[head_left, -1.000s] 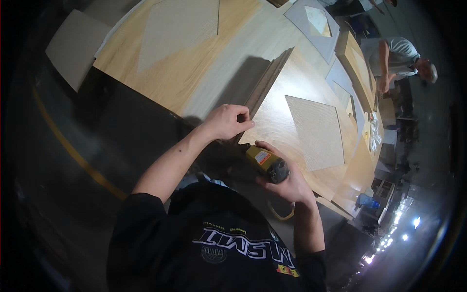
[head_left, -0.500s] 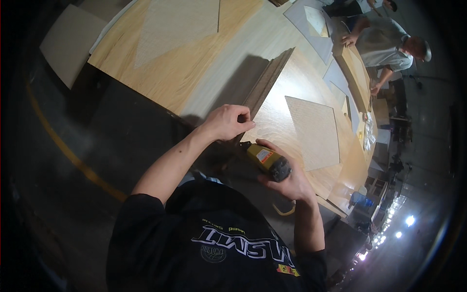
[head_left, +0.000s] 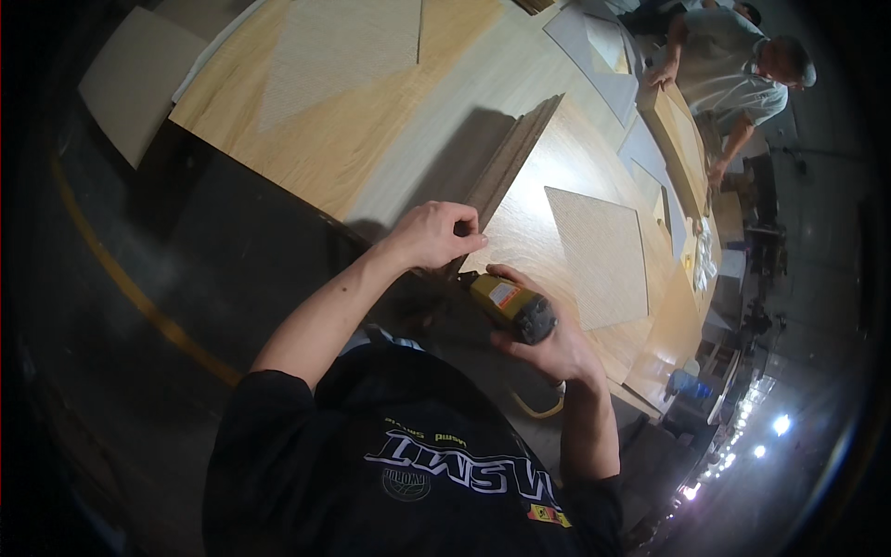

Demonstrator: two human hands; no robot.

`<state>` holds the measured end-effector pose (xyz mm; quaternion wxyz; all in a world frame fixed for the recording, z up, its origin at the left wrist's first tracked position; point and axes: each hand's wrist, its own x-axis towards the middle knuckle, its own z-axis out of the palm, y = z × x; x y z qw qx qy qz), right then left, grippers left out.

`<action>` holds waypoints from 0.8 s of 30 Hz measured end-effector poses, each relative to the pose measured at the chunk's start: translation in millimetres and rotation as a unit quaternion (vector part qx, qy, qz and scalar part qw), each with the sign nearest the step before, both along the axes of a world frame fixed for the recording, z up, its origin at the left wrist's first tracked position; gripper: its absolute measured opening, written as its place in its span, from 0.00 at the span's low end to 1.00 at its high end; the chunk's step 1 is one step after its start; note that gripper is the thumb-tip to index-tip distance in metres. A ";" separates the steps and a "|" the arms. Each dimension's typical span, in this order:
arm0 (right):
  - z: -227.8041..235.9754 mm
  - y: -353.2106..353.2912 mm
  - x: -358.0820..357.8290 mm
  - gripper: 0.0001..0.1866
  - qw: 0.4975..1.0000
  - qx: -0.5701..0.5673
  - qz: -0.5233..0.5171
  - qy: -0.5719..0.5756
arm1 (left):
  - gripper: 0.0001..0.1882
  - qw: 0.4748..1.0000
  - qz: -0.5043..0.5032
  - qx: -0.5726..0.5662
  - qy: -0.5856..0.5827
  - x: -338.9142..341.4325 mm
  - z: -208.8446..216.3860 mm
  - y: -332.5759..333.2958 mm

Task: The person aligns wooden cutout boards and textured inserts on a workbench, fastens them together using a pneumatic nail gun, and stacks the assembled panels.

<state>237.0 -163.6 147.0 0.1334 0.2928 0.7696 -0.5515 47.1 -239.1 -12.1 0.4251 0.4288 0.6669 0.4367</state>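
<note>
My right hand is wrapped round a yellow-and-black nail gun, whose nose points left at the near corner of a raised wooden panel. Just above that nose, my left hand curls its fingers and thumb together at the panel's brown edge. Whatever the left fingertips pinch is hidden. A pale, textured, four-sided inlay lies in the panel's glossy face. Below my right wrist hangs a curved yellow hose.
A larger wood-grain sheet with a similar pale shape lies beyond my left hand. On the far right a co-worker holds a thick wooden panel. A blue container is at the right. A yellow line crosses the dark floor.
Both my hands and the nail gun stay almost in place. The yellow hose has swung slightly left, and the co-worker's head and arms have shifted a little.
</note>
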 end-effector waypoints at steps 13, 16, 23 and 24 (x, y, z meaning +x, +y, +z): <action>68.4 67.6 2.0 0.41 0.975 -0.075 -0.208 0.018 | 0.15 0.985 0.129 0.054 -0.096 44.6 -1.2 -45.7; 70.1 106.3 -26.4 0.35 0.974 0.010 -0.220 0.044 | 0.16 0.972 0.180 0.018 -0.149 53.7 -1.1 -51.5; 38.5 213.2 -95.9 0.18 0.973 0.079 -0.219 0.004 | 0.12 0.983 0.158 0.056 -0.068 49.8 11.4 -57.2; 32.2 225.2 -104.3 0.18 0.973 0.078 -0.219 0.012 | 0.10 0.983 0.165 0.054 -0.060 49.5 16.5 -57.0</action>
